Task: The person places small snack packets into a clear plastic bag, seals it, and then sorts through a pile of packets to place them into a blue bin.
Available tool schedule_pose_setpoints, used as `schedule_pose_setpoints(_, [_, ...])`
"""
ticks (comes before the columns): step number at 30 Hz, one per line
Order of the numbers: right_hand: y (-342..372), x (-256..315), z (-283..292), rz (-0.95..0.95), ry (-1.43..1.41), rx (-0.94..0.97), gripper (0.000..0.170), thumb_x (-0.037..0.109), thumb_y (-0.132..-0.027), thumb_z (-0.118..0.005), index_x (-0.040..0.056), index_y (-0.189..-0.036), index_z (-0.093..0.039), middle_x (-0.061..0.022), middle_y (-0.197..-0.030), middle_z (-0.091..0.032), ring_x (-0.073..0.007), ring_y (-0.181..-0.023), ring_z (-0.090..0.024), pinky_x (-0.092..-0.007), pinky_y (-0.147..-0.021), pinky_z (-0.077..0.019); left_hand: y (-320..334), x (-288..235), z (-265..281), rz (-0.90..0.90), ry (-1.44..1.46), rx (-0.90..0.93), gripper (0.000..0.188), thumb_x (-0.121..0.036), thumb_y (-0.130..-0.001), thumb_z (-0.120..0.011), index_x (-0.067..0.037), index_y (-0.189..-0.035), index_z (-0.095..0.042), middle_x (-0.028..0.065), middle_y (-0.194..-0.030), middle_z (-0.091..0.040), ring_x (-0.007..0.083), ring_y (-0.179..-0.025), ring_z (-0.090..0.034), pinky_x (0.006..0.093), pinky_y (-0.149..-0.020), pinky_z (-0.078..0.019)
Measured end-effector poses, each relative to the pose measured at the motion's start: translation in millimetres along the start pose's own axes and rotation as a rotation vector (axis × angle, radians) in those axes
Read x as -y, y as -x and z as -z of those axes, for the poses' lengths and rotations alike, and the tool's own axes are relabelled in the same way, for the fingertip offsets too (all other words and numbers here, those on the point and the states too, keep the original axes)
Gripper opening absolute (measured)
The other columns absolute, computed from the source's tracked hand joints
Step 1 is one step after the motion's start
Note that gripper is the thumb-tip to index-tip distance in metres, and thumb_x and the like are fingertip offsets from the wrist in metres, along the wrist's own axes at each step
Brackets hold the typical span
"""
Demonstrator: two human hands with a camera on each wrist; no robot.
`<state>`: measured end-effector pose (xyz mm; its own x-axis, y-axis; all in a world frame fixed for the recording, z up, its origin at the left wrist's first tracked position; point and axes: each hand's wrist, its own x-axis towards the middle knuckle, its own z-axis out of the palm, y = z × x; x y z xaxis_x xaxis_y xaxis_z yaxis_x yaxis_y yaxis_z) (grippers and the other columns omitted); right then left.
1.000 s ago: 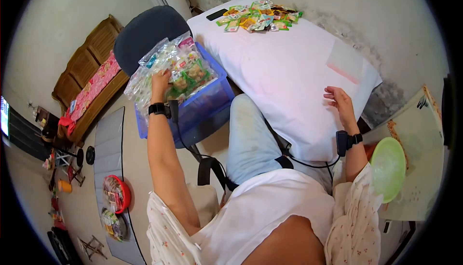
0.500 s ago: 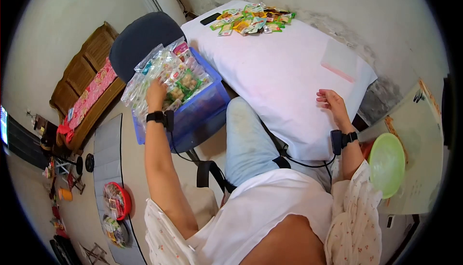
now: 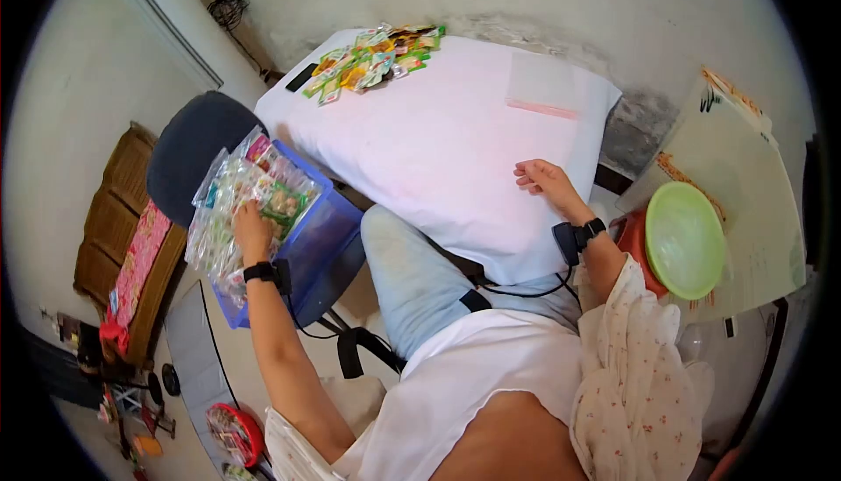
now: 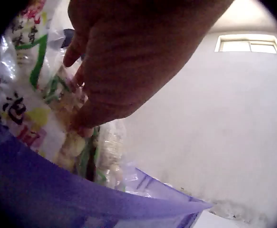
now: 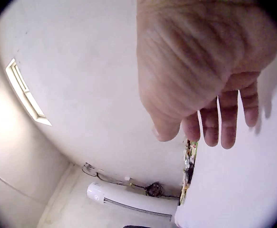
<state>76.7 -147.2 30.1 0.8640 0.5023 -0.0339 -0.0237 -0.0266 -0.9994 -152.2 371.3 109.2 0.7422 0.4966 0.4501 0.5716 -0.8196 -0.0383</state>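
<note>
My left hand (image 3: pixel 252 231) is over a blue plastic crate (image 3: pixel 308 249) heaped with clear printed food bags (image 3: pixel 219 205). In the left wrist view its fingers reach down among these bags (image 4: pixel 34 118), thumb and fingers apart, the thumb tip at a bag of pale, roundish pieces. My right hand (image 3: pixel 550 185) hovers over the near right side of a white-covered table (image 3: pixel 412 144), fingers loosely bent and holding nothing. The right wrist view shows its palm (image 5: pixel 195 66) and separated fingers. A flat stack of clear bags with a pink edge (image 3: pixel 543 87) lies beyond it.
Small snack packets (image 3: pixel 372 60) are piled at the table's far left, beside a black phone (image 3: pixel 301 77). The crate sits on a dark chair (image 3: pixel 197 152). To the right is a green basin (image 3: pixel 685 240); a red basket (image 3: pixel 250 437) stands on the floor at lower left.
The head view has turned right, so the table, crate and packets appear farther left and lower. My left hand stays among the bags with its fingers more spread; my right hand still hovers.
</note>
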Motion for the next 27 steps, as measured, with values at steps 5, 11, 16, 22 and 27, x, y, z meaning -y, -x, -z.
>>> schedule_pose_setpoints(5, [-2.8, -18.5, 4.6, -0.005, 0.051, 0.0, 0.036, 0.036, -0.092, -0.052, 0.006, -0.109, -0.061, -0.0006, -0.097, -0.064, -0.0093, -0.084, -0.058, -0.0239, -0.071, -0.0432, 0.9, -60.2, -2.4, -0.136, 0.198, -0.316, 0.043, -0.006, -0.075, -0.063, -0.002, -0.116, -0.053, 0.0195, -0.124, -0.05, 0.0386, -0.115, -0.047, 0.0434, -0.096, -0.0395])
schedule_pose_setpoints(11, [-5.9, -33.4, 3.8, 0.031, 0.114, -0.008, 0.029, 0.024, -0.087, -0.06, 0.0029, -0.106, -0.063, -0.0037, -0.095, -0.064, -0.0127, -0.085, -0.059, -0.0269, -0.076, -0.0468, 26.3, -184.7, -40.6, -0.237, 0.686, -0.196, 0.028, -0.01, -0.08, -0.062, -0.003, -0.107, -0.061, 0.0175, -0.115, -0.058, 0.034, -0.11, -0.052, 0.0399, -0.095, -0.0406])
schedule_pose_setpoints(16, [13.6, 33.3, -53.3, 0.271, 0.33, 0.234, 0.031, 0.017, -0.082, -0.067, 0.0005, -0.107, -0.062, -0.0112, -0.099, -0.064, -0.0178, -0.09, -0.061, -0.0298, -0.081, -0.0486, 62.7, -270.2, -82.1, -0.332, 0.883, -0.014, 0.02, -0.012, -0.08, -0.061, -0.002, -0.098, -0.065, 0.017, -0.112, -0.059, 0.0334, -0.108, -0.053, 0.0404, -0.094, -0.0412])
schedule_pose_setpoints(22, [52.3, 104.1, -201.8, 0.967, 0.262, 1.091, 0.055, 0.024, -0.079, -0.065, 0.0059, -0.127, -0.047, -0.0177, -0.113, -0.053, -0.0357, -0.105, -0.05, -0.0418, -0.089, -0.0421, 81.3, -317.1, -82.6, -0.437, 0.934, 0.033, 0.021, -0.008, -0.077, -0.061, -0.003, -0.097, -0.065, 0.0174, -0.111, -0.059, 0.0359, -0.107, -0.052, 0.043, -0.093, -0.0414])
schedule_pose_setpoints(27, [100.3, 119.7, -274.6, 1.221, -0.11, 1.187, 0.025, 0.023, -0.08, -0.059, 0.0052, -0.097, -0.061, -0.0125, -0.091, -0.057, -0.0313, -0.092, -0.055, -0.0405, -0.075, -0.0455, 85.6, -314.0, -86.8, -0.456, 0.879, 0.018, 0.025, -0.008, -0.076, -0.064, -0.004, -0.1, -0.064, 0.016, -0.113, -0.058, 0.0336, -0.109, -0.052, 0.0415, -0.094, -0.0419])
